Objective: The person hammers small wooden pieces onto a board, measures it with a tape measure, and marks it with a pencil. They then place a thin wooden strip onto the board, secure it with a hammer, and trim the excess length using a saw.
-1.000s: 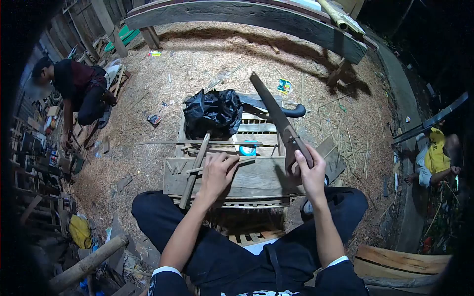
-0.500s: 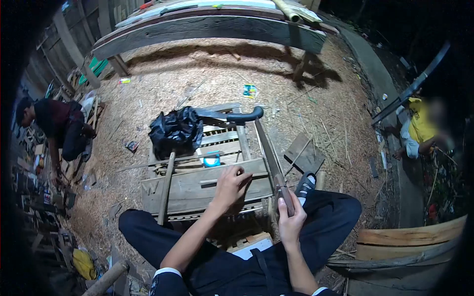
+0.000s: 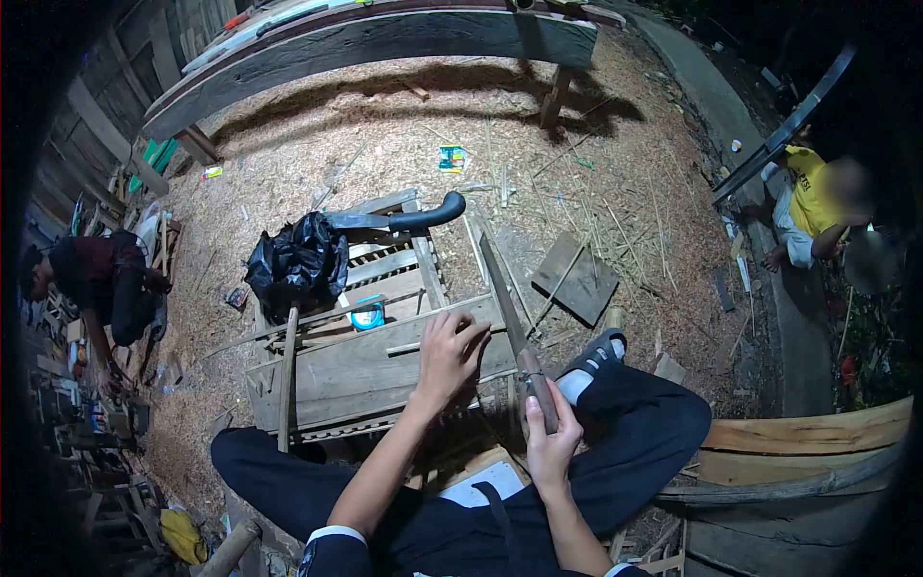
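Observation:
My right hand (image 3: 552,440) is wrapped round the wooden handle of a long blade (image 3: 502,288), which points up and away. My left hand (image 3: 445,361) rests over a thin wooden stick (image 3: 406,348) on a grey board (image 3: 336,383); its fingers are bent around the stick. The board lies on a slatted wooden frame (image 3: 423,274). Beyond it are a black plastic bag (image 3: 303,262), a tool with a curved black handle (image 3: 428,215) and a round blue-and-white item (image 3: 367,313).
A long wooden bench (image 3: 385,43) spans the far side. One person (image 3: 106,288) crouches at left; another in a yellow shirt (image 3: 815,197) sits at right. A square board (image 3: 577,277) lies on the shavings. Curved planks (image 3: 808,433) stand at lower right.
The view has shifted, so the bench, frame and bag appear farther left. Both hands keep much the same hold, and the blade still points away.

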`<state>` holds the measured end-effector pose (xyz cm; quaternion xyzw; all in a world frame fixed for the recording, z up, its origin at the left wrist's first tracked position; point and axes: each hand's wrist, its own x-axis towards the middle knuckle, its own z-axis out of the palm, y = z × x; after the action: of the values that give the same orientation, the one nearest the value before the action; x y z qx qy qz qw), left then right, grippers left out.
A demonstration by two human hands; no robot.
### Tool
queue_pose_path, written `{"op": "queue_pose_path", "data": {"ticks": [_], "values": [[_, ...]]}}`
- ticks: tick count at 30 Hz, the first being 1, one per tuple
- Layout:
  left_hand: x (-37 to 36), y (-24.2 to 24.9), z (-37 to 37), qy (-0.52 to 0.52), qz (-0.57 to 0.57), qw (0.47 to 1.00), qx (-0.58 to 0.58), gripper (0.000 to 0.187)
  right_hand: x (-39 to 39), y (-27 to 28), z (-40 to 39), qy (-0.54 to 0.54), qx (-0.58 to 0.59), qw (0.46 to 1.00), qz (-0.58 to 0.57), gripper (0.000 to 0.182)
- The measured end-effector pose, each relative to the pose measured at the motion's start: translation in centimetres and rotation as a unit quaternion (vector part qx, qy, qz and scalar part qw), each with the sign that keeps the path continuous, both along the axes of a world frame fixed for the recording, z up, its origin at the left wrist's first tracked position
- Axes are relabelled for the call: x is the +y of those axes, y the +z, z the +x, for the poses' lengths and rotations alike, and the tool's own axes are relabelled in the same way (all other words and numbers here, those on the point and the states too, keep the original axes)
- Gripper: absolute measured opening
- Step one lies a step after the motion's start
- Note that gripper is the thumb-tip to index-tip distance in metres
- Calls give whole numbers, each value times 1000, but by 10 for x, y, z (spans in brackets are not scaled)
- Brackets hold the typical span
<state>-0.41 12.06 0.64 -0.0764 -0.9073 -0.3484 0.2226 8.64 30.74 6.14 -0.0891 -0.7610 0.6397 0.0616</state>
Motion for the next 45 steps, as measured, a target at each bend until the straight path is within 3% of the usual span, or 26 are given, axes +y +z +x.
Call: {"op": "queue_pose_path", "data": {"ticks": [15, 26, 38, 45], "values": [[3, 4, -11, -8, -17, 1000, -3, 16, -8, 3, 1, 22, -26, 999, 35, 43], [6, 4, -11, 11, 10, 1000, -24, 18, -17, -9, 7, 1, 69, 987, 144, 41], [6, 4, -10, 11, 7, 1000, -14, 24, -16, -5, 6, 8, 29, 994, 102, 44], [6, 4, -10, 8, 3, 1000, -24, 21, -16, -2, 8, 37, 34, 988, 145, 45]]}}
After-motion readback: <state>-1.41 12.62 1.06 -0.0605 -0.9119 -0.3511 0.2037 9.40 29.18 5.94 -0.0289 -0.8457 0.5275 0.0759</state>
